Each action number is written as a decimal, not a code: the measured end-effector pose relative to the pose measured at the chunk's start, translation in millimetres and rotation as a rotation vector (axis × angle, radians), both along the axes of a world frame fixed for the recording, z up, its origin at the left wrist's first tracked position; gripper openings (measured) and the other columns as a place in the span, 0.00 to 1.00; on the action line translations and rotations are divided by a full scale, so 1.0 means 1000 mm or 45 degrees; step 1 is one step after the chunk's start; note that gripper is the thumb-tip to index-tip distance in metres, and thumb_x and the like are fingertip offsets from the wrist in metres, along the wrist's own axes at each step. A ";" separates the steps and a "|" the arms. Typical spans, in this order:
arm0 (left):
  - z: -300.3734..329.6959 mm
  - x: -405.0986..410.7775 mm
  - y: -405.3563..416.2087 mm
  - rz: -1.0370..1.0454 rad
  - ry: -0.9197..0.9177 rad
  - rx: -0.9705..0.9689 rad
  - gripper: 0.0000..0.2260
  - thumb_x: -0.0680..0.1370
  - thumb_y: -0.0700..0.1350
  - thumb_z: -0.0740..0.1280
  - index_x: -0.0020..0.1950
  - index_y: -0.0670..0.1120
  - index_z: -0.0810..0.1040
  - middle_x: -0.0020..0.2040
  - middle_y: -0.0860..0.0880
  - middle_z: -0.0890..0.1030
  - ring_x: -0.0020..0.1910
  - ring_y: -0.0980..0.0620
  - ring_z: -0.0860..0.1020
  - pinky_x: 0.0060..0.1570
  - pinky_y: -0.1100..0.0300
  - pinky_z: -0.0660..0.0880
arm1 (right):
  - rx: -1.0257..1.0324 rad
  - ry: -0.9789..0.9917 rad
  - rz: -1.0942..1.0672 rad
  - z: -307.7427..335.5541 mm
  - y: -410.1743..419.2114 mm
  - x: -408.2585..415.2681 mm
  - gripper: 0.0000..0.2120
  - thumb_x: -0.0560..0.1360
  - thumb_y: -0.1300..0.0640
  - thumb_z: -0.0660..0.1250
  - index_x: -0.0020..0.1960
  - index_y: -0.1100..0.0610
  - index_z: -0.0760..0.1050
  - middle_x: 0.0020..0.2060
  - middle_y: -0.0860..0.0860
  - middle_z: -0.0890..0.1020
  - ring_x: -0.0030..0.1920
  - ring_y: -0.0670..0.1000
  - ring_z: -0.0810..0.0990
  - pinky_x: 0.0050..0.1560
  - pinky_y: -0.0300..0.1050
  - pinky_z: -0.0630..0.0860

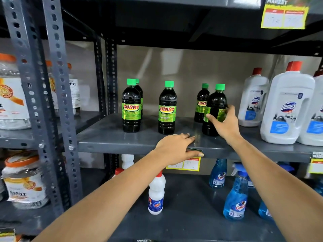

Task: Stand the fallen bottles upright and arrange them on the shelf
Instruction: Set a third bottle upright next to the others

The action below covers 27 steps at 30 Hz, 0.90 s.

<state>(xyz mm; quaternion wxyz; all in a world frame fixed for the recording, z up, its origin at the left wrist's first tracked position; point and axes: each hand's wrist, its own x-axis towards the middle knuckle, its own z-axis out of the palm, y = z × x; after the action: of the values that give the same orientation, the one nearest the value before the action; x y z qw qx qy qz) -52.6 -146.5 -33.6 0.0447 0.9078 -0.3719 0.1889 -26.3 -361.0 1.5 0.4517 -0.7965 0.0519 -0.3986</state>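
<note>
Several dark Sunny bottles with green caps stand upright on the grey middle shelf. One pair stands at the left, with a second bottle right behind the front one. A single bottle is in the middle. At the right stand a rear bottle and a front bottle. My right hand wraps around the lower half of that front bottle, whose label faces sideways. My left hand lies flat on the shelf's front edge, fingers on top, thumb under the lip.
Large white Domex jugs stand close on the right of the same shelf. The shelf below holds a white bottle and blue spray bottles. Perforated steel uprights and a neighbouring rack with jars are to the left.
</note>
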 end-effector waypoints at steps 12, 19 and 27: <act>-0.005 0.001 -0.001 0.026 -0.023 -0.026 0.38 0.76 0.69 0.52 0.76 0.45 0.60 0.77 0.49 0.61 0.75 0.49 0.60 0.69 0.52 0.63 | 0.158 0.153 0.149 -0.006 -0.008 0.010 0.48 0.63 0.58 0.81 0.74 0.55 0.55 0.58 0.48 0.75 0.59 0.50 0.75 0.63 0.48 0.71; -0.005 0.003 -0.001 0.017 -0.028 -0.034 0.38 0.76 0.70 0.52 0.76 0.45 0.60 0.77 0.49 0.61 0.74 0.49 0.61 0.69 0.52 0.63 | 0.093 0.181 0.090 -0.007 -0.008 0.010 0.44 0.64 0.62 0.80 0.72 0.55 0.59 0.63 0.52 0.76 0.63 0.54 0.75 0.61 0.45 0.70; -0.004 0.001 0.000 0.016 -0.025 -0.047 0.38 0.76 0.70 0.53 0.76 0.45 0.60 0.76 0.49 0.61 0.74 0.49 0.61 0.68 0.51 0.64 | 0.154 0.231 0.097 -0.008 -0.011 0.012 0.40 0.64 0.63 0.79 0.71 0.54 0.63 0.60 0.54 0.78 0.58 0.53 0.76 0.60 0.46 0.72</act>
<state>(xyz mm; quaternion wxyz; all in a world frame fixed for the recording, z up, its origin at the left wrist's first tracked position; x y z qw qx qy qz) -51.5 -146.9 -38.1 0.0566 0.9072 -0.3630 0.2050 -14.3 -372.3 -6.3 0.5072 -0.8020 0.0861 -0.3034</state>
